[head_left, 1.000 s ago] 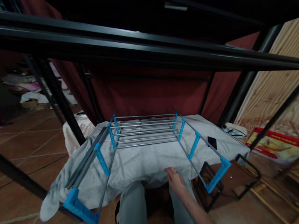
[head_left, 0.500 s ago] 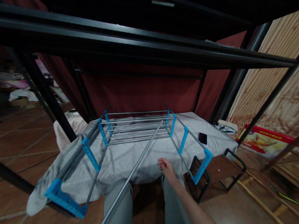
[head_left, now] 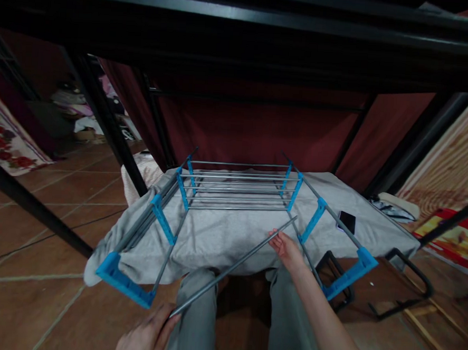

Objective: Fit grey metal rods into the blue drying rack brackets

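Note:
A long grey metal tube (head_left: 228, 272) slants across my lap, its far end raised toward the right. My left hand (head_left: 149, 332) is closed around its near end at the bottom of the view. Close to the far end, my right hand (head_left: 287, 249) has its fingers against the tube, thumb side up. Beyond lies a partly built rack of grey tubes and blue plastic brackets (head_left: 162, 219), with several crossbars (head_left: 235, 209) joining its two sides at the back. The tube's far tip is near the rack's right side, beside a blue bracket (head_left: 313, 220).
The rack lies on a bed with a grey cover (head_left: 230, 230), under a black bunk frame (head_left: 243, 17). A phone (head_left: 347, 222) rests on the cover at right. A brown-seated chair (head_left: 370, 286) with black arms stands at the right, near a red box (head_left: 452, 236).
My left hand has come into view holding the tube's near end. The tube's far end has swung right and lower, and my right hand has met it. The view has tilted down and shifted left.

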### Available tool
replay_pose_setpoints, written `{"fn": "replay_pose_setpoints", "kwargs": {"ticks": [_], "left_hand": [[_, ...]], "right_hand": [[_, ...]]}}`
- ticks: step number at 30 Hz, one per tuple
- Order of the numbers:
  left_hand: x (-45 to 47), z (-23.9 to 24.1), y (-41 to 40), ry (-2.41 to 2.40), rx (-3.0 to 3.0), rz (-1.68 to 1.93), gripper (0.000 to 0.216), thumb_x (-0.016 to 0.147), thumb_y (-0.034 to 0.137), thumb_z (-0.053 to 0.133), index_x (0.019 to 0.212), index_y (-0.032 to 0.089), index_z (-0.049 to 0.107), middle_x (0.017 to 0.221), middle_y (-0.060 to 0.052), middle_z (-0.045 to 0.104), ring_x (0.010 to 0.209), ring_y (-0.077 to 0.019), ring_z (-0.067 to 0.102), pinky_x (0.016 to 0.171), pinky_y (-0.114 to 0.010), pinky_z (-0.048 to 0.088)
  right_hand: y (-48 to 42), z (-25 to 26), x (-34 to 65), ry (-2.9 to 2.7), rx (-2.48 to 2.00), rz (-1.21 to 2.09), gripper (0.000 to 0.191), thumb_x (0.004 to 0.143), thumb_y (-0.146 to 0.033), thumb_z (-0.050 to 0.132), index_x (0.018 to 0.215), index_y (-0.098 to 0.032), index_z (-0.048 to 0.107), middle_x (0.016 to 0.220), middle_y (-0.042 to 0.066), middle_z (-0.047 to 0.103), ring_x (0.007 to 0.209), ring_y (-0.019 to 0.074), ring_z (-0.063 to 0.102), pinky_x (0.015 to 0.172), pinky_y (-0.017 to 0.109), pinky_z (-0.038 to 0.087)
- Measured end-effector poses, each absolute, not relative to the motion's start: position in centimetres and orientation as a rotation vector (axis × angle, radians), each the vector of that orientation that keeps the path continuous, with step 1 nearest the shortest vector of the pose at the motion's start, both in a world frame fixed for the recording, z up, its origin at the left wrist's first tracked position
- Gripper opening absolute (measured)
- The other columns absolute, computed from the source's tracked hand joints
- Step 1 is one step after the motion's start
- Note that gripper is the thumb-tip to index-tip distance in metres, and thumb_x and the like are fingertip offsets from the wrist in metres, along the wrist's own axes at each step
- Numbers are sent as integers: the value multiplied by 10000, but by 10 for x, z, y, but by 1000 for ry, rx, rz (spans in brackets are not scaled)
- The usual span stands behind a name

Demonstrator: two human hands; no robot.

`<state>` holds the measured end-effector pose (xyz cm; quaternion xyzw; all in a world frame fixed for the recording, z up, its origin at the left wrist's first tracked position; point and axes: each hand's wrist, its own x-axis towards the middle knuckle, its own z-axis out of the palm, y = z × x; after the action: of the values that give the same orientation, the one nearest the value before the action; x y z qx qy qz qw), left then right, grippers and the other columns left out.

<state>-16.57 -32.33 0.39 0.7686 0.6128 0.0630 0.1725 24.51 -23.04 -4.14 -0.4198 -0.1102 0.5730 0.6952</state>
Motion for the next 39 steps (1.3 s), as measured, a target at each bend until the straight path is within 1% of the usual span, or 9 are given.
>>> {"fn": "replay_pose_setpoints", "kwargs": {"ticks": [3,5,8,12,14,22,26,33,39], "left_hand": [[-156,2,-300,1777,2337,172,333,935,321,350,1087,252,638,1127,-65,691,997,-221,661,852,-331,498],[-144,2,-282,1808,2450,173,356,929,209,337,1146,226,619,1152,-92,671,1024,-233,639,890,-358,465],[-120,1,-253,1844,2561,137,385,898,98,331,1131,190,623,1072,-108,678,965,-247,633,881,-386,434],[-87,-5,-213,1813,2596,194,394,865,32,356,1119,192,610,1004,-91,666,964,-224,606,869,-363,399],[-75,-10,-192,1795,2611,223,354,870,39,361,1057,189,622,968,-92,652,944,-225,597,852,-366,389],[-60,-36,-126,1775,2603,144,337,893,62,332,1042,169,615,1001,-102,620,959,-226,543,880,-377,371],[-56,-47,-110,1731,2603,104,321,903,88,340,1068,151,607,1027,-120,615,990,-235,533,914,-393,361],[-62,-61,-100,1709,2535,89,332,909,89,325,1072,139,610,1093,-157,594,1041,-250,535,951,-414,356],[-71,-66,-100,1705,2472,161,309,888,93,388,1066,169,628,1121,-129,614,1076,-233,557,981,-388,365]], "right_hand": [[-222,-50,256,-196,-964,1262,56,833,-184,594,868,-162,632,837,65,713,789,137,678,740,251,571],[-214,-56,262,-158,-980,1249,30,832,-161,589,834,-172,617,799,46,703,759,124,673,734,237,574],[-202,-63,269,-110,-1004,1240,61,808,-129,614,794,-183,590,726,19,677,700,116,663,725,235,581],[-187,-73,275,-67,-1034,1236,120,767,-124,668,771,-184,565,676,-4,646,655,112,651,726,233,586],[-180,-79,277,-54,-1052,1241,115,771,-118,659,771,-179,562,668,-7,640,643,109,647,733,228,583],[-161,-107,281,-24,-1176,1302,134,766,-43,579,754,-175,556,667,5,651,635,124,658,673,246,597],[-157,-112,282,-31,-1217,1306,148,764,-32,555,766,-181,555,702,8,662,681,124,670,693,247,597],[-158,-113,281,-145,-1322,1377,171,783,-49,484,714,-186,557,751,72,689,743,160,693,725,269,594],[-167,-103,288,-302,-1469,1540,71,751,-131,588,785,-159,644,870,136,718,779,198,702,691,280,588]]}}
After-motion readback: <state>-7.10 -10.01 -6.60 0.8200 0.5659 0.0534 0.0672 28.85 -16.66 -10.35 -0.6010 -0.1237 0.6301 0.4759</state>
